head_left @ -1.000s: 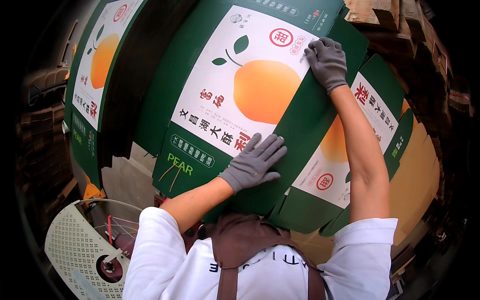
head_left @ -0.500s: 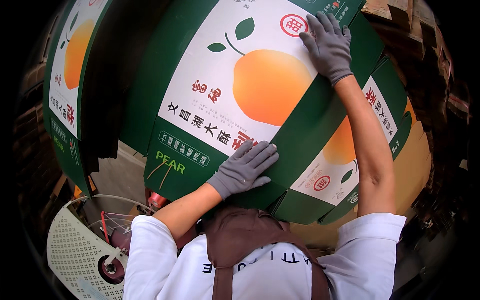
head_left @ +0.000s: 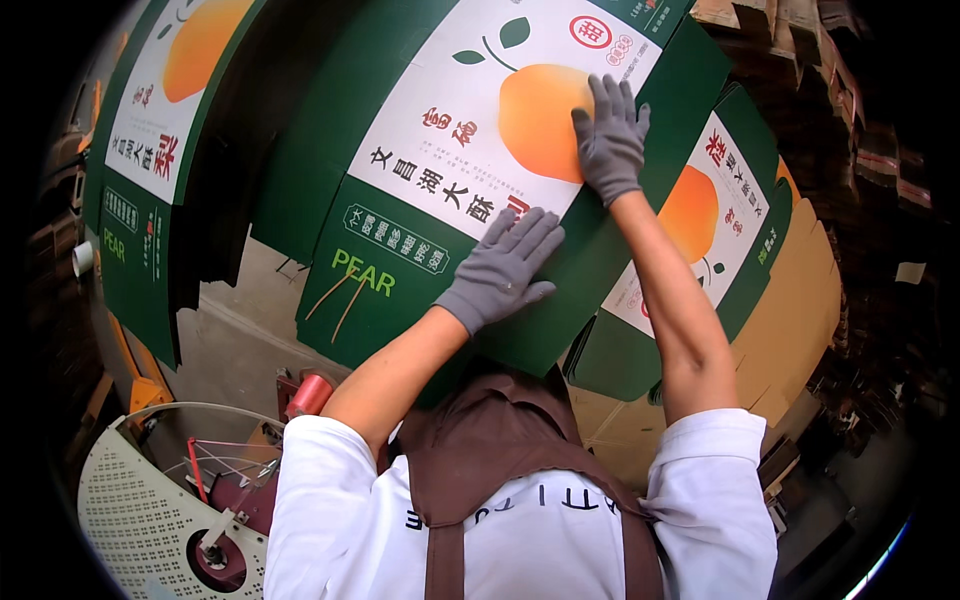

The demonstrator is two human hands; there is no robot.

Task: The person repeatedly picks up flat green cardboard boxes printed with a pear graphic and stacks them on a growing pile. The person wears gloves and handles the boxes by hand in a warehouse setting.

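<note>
A large flattened cardboard box, green with a white panel and a printed orange-yellow fruit, lies under both of my gloved hands. Grey gloves cover them. Flat against its lower right part, beside the printed lettering, rests my left hand, fingers stretched and thumb apart. My right hand lies higher up, over the right edge of the printed fruit, with its fingers spread. Neither hand grips anything. Two brown strands show on the green lower corner of the cardboard.
On the left stands a stack of similar printed cardboard. Another printed piece and plain brown cardboard lie to the right. At lower left are a perforated pale machine cover and a red roll. Cardboard piles line the far right.
My right hand has come down and nearer, from the red circle to the fruit print. My left hand has shifted slightly right and up in the picture. Both stay open on the cardboard.
</note>
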